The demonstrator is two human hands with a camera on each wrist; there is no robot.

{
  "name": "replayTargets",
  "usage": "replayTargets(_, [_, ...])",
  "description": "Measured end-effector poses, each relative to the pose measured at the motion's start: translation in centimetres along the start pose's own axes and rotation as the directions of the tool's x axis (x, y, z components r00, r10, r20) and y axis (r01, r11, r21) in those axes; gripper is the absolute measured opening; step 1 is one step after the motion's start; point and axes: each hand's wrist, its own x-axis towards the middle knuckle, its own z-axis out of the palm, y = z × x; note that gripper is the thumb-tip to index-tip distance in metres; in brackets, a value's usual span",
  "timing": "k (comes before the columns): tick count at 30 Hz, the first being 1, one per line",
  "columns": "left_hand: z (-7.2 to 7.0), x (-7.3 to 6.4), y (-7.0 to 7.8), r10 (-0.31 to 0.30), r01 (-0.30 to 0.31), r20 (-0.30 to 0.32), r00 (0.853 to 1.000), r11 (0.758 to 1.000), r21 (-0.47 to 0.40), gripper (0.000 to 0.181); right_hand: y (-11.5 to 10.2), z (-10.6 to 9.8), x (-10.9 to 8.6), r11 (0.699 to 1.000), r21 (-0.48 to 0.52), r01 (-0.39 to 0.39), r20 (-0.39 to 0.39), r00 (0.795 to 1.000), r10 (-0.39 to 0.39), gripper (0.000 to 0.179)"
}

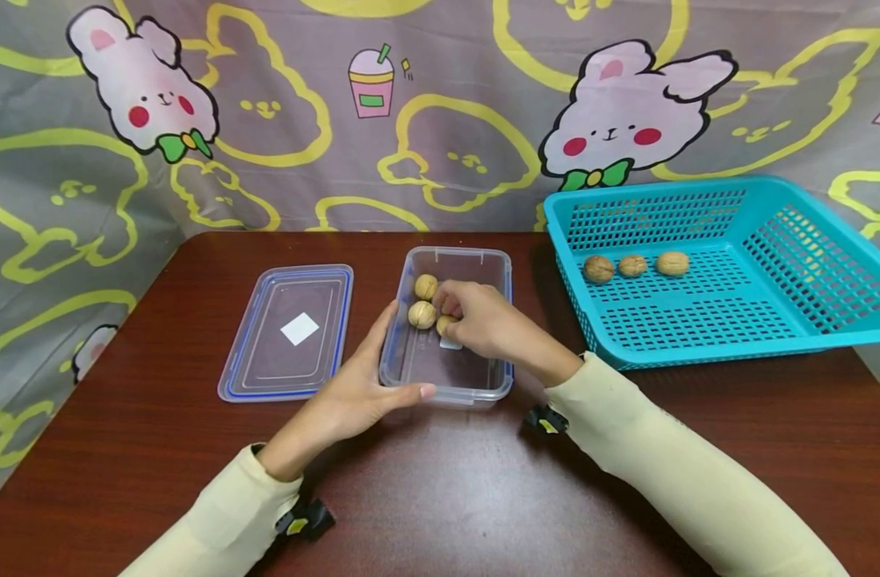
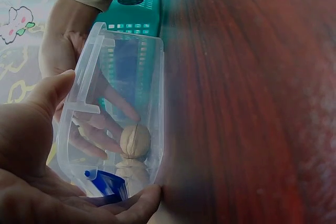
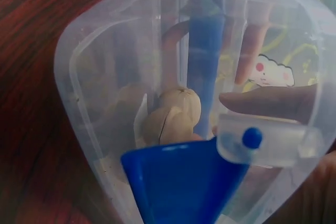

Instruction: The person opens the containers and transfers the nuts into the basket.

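My left hand (image 1: 357, 393) grips the near left corner of a clear plastic container (image 1: 418, 383), its thumb along the near rim and its fingers at the left wall. Inside lie three visible walnuts: a far one (image 1: 425, 286), one at the left (image 1: 421, 315) and one partly hidden (image 1: 446, 324) beside my right thumb. My right hand (image 1: 483, 316) reaches into the container over the right wall. In the left wrist view its fingers (image 2: 122, 104) are spread above a walnut (image 2: 135, 141). Blue clip flaps (image 3: 184, 182) hang on the container's sides.
To the left lies a clear lid (image 1: 274, 353) with a blue seal and a white label. At the right stands a turquoise basket (image 1: 671, 320) holding three walnuts (image 1: 633, 265). A patterned cloth (image 1: 267, 120) hangs behind the brown table (image 1: 440, 497).
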Motion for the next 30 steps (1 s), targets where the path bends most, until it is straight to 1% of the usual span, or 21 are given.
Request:
replayTargets(6, [0.0,0.0,-0.1,0.001,-0.001,0.001,1.000,1.000,0.003,0.118,0.1,0.5,0.1,0.997,-0.065,0.045,0.013,0.999,-0.044,0.027])
replayTargets(9, [0.0,0.0,-0.1,-0.001,0.001,0.002,1.000,1.000,0.006,0.118,0.1,0.7,0.1,0.994,-0.101,0.050,0.011,0.999,-0.049,0.025])
replayTargets(15, [-0.1,0.0,-0.1,-0.001,0.001,0.003,1.000,1.000,0.016,0.119,-0.2,1.2,0.0,0.983,-0.170,0.066,0.003,0.998,-0.066,0.021])
replayTargets(19, [-0.1,0.0,-0.1,0.001,-0.001,0.003,1.000,1.000,0.009,0.118,-0.3,1.5,0.1,0.976,-0.203,0.073,0.015,0.997,-0.072,0.021])
replayTargets(23, [-0.1,0.0,-0.1,-0.003,0.003,0.006,1.000,1.000,0.012,0.119,-0.2,1.8,0.3,0.965,-0.245,0.099,0.024,0.995,-0.096,0.017])
replayTargets(26, [-0.1,0.0,-0.1,-0.008,0.008,0.007,1.000,1.000,0.014,0.119,-0.2,1.9,0.2,0.958,-0.262,0.117,0.022,0.993,-0.115,0.016])
replayTargets(30, [-0.1,0.0,-0.1,-0.014,0.014,0.007,1.000,1.000,0.012,0.119,-0.1,2.0,0.1,0.959,-0.250,0.132,0.014,0.991,-0.133,0.014])
